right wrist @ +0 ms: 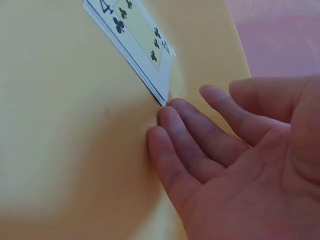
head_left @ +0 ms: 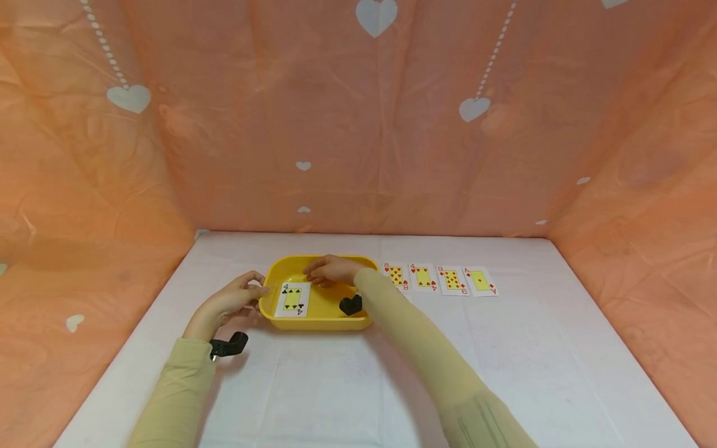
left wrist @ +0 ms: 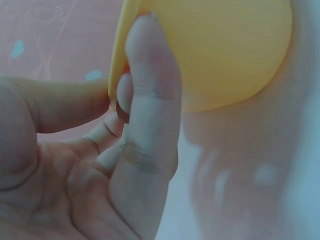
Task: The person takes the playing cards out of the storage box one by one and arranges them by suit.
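A yellow tray (head_left: 319, 323) sits on the white table, and in it lies a small stack of cards with the four of clubs (head_left: 293, 299) face up. My left hand (head_left: 235, 300) grips the tray's left rim, thumb and fingers pinching the tray's edge (left wrist: 225, 50). The left hand (left wrist: 135, 150) fills most of the left wrist view. My right hand (head_left: 333, 271) reaches into the tray from the right. In the right wrist view its fingers (right wrist: 170, 150) are straight, with the tips at the corner of the card stack (right wrist: 135, 35) on the tray floor (right wrist: 75, 125).
Several cards lie face up in a row right of the tray: eight of hearts (head_left: 396, 275), four of diamonds (head_left: 422, 277), eight of diamonds (head_left: 452, 280), ace of diamonds (head_left: 480, 281). Orange cloth walls (head_left: 358, 124) close in the back and both sides.
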A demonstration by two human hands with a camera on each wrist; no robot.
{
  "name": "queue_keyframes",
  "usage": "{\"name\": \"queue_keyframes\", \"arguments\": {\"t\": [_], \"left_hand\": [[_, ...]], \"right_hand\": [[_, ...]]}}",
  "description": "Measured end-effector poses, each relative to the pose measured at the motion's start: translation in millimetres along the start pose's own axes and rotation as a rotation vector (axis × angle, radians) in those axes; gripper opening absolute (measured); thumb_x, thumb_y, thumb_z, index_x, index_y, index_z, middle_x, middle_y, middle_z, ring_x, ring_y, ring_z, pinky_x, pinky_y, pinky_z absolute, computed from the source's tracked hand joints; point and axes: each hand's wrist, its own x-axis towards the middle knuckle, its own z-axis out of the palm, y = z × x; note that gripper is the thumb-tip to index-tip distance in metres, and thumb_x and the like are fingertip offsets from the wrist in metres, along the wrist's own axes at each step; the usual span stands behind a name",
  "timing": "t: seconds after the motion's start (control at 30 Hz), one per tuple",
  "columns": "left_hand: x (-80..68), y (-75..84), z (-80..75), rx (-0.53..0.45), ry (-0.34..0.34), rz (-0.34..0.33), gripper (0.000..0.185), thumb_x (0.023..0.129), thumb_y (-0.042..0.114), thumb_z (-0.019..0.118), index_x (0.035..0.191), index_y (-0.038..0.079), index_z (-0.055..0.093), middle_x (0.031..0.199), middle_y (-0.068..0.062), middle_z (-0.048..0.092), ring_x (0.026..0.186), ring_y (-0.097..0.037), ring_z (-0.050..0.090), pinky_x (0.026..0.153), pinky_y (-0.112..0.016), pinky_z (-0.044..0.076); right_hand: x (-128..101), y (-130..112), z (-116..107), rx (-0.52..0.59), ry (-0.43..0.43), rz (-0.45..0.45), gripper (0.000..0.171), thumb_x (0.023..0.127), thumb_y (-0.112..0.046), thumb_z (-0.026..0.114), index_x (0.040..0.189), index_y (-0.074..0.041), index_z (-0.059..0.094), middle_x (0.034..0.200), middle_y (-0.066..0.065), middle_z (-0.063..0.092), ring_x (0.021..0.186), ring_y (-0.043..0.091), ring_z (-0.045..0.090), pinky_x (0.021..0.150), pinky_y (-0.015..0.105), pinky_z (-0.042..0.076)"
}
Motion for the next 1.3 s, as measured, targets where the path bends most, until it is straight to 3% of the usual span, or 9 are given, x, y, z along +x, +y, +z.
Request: {"name": "queue_keyframes", "arguments": {"t": [0.3, 0.67, 1.03, 1.3], "left_hand": [[-0.5, 1.1, 1.2, 0.001, 0.000, 0.000, 0.025, 0.100, 0.012, 0.049, 0.118, 0.000, 0.036, 0.086, -0.010, 0.059, 0.065, -0.016, 0.060, 0.058, -0.029, 0.052], [-1.0, 2.4, 1.4, 0.011, 0.007, -0.007, 0.024, 0.101, 0.014, 0.049, 0.118, 0.001, 0.037, 0.085, -0.010, 0.059, 0.066, -0.017, 0.060, 0.059, -0.029, 0.052], [-0.5, 0.1, 0.7, 0.015, 0.013, -0.004, 0.024, 0.100, 0.015, 0.050, 0.116, 0.002, 0.037, 0.083, -0.008, 0.059, 0.066, -0.017, 0.060, 0.058, -0.028, 0.052], [0.2, 1.4, 1.4, 0.021, 0.027, -0.020, 0.025, 0.100, 0.016, 0.050, 0.118, 0.002, 0.038, 0.084, -0.009, 0.058, 0.067, -0.018, 0.060, 0.059, -0.028, 0.051]], "right_hand": [[5, -1, 6, -0.088, -0.059, 0.004, 0.030, 0.097, -0.013, 0.054, 0.125, -0.001, 0.058, 0.112, 0.007, 0.064, 0.097, 0.017, 0.058, 0.088, 0.029, 0.048], [2, -8, 11, -0.165, -0.084, 0.009, 0.032, 0.096, -0.012, 0.056, 0.125, 0.002, 0.057, 0.091, 0.011, 0.058, 0.078, 0.019, 0.050, 0.079, 0.031, 0.045], [-1, -12, 10, -0.296, -0.145, 0.014, 0.033, 0.096, -0.014, 0.056, 0.125, 0.001, 0.058, 0.097, 0.006, 0.060, 0.083, 0.017, 0.050, 0.081, 0.029, 0.043], [-4, -8, 7, -0.373, -0.098, -0.004, 0.031, 0.096, -0.019, 0.058, 0.122, -0.002, 0.063, 0.115, 0.004, 0.062, 0.096, 0.012, 0.054, 0.091, 0.026, 0.043]]}}
